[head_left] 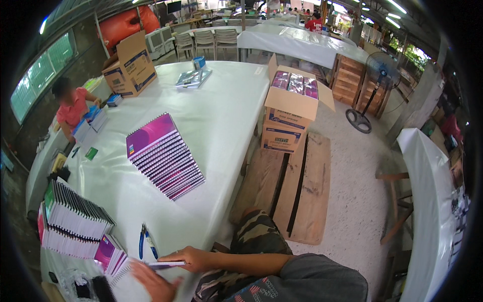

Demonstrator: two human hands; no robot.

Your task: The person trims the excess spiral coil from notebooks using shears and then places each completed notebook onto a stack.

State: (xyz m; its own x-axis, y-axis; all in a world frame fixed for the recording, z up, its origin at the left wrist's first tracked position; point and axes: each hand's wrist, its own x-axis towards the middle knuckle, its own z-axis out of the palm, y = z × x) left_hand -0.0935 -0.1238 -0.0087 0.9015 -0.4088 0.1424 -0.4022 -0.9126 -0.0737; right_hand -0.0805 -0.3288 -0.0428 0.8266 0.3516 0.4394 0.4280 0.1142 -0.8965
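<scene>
My right hand [190, 259] pinches a thin purple-edged notebook [168, 265] near the table's front edge. Close by on its left, my left hand [153, 283] is slightly smeared by motion, its fingers stretched out over white pages and beside a wire spiral [121, 273]. Whether those pages belong to the notebook in my right hand I cannot tell. Just beyond my hands lie blue-handled pliers [146, 241]. A few small purple notebooks [109, 253] lean together at the left. Farther up the table, a fanned row of purple spiral notebooks [166, 156] lies overlapped.
Stacked spiral notebooks [75, 221] and clear plastic [78, 282] occupy the table's left side. Another person [75, 108] handles blue notebooks across the table. An open carton [130, 70] stands at the far end. More cartons [284, 121] rest on a wooden pallet [287, 186] at the right, before a fan [375, 85].
</scene>
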